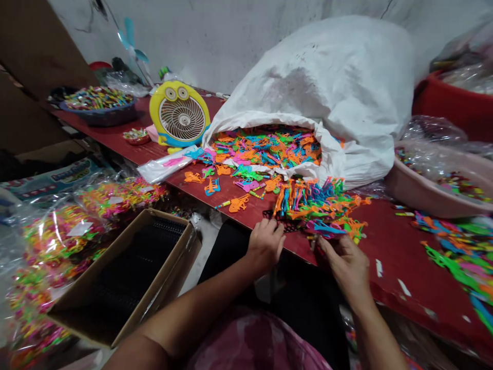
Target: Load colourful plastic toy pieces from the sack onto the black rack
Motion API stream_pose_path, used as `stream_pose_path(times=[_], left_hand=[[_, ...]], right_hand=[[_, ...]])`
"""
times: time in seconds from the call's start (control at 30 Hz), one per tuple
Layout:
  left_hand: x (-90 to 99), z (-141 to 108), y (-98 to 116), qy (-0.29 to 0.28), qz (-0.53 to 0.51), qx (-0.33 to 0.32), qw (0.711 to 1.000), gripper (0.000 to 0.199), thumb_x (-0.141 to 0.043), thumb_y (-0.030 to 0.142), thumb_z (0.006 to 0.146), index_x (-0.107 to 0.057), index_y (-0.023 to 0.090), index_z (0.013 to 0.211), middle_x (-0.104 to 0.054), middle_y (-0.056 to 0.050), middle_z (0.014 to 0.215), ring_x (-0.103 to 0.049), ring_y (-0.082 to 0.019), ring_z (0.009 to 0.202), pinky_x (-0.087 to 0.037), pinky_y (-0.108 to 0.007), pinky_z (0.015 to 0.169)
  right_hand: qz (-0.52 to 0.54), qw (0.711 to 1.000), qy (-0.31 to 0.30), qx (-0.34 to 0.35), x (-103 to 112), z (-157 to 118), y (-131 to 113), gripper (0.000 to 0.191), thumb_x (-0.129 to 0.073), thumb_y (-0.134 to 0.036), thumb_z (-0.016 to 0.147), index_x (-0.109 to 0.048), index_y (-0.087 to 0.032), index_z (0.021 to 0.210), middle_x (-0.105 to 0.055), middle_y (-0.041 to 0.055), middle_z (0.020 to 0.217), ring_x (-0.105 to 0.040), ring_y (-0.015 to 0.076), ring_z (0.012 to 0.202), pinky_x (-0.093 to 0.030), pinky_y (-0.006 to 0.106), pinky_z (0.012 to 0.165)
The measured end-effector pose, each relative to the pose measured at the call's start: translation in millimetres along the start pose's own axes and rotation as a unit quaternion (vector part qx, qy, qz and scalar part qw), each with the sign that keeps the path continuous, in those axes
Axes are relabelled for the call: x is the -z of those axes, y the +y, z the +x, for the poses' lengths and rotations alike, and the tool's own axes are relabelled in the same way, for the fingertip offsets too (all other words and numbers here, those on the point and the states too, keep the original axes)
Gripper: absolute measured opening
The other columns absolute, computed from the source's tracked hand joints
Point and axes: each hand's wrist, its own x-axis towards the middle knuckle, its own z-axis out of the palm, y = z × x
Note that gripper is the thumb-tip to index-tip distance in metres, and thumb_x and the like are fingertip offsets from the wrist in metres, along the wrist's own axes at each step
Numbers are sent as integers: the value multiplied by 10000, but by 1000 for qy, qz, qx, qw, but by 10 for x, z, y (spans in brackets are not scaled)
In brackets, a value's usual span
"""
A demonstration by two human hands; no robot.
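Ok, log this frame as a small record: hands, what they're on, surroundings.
left hand: resting on a black mesh
right hand: at a heap of neon plastic shapes, grip unclear
surface: red tabletop
behind hands: open white sack, full of the same shapes
nearby: cardboard box, yellow desk fan, pink basin

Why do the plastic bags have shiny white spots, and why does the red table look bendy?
In the head view, the plastic bags shine white where light bounces off them; the edge of the red table seems to curve, probably from a wide lens; the left hand and right hand look sharp, not blurry.
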Motion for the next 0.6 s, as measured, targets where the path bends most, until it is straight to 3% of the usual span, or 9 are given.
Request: stream_pose_path(times=[0.13, 0.23, 0.33, 0.43, 0.6], left_hand=[[5, -30, 300, -39, -22, -54, 998, 270, -444, 288, 962, -583, 141, 1140, -594, -109, 1028, -513, -252, 929, -443, -410, 749], [-35, -27, 434, -48, -21, -70, 996, 240, -450, 292, 960, -600, 135, 1061, -586, -112, 1030, -506, -254, 925, -440, -413, 743], [-66, -10, 506, -56, -17, -73, 996, 228, -450, 286, 960, -613, 135, 1015, -591, -112, 1044, -508, -251, 919, -445, -405, 733], [-65, 6, 561, -72, -18, -75, 994, 211, -462, 266, 954, -620, 133, 997, -594, -106, 1042, -512, -252, 929, -457, -391, 719], [-44, 18, 626, -88, -15, -69, 994, 209, -479, 260, 946, -614, 136, 1047, -592, -101, 1057, -509, -250, 951, -473, -371, 705]], right_hand=[[-32, 999, 5, -22, 162, -37, 58, 245, -662, -439, 806, -699, -197, 809, -642, 23, 639, -588, 187, 577, -474, 303, 538], [-46, 997, 12, -65, 294, -89, 57, 273, -663, -467, 801, -698, -205, 732, -619, 22, 561, -575, 191, 522, -453, 299, 485], [-27, 996, 25, -76, 417, -129, 8, 258, -683, -451, 801, -692, -203, 728, -648, 30, 619, -604, 194, 583, -467, 292, 518], [18, 999, -21, -24, 470, -111, -59, 202, -689, -389, 814, -701, -210, 905, -686, 33, 794, -635, 192, 723, -515, 305, 658], [-46, 993, -87, 64, 418, -4, -73, 171, -618, -347, 870, -690, -215, 953, -689, 41, 867, -643, 196, 805, -516, 324, 749]])
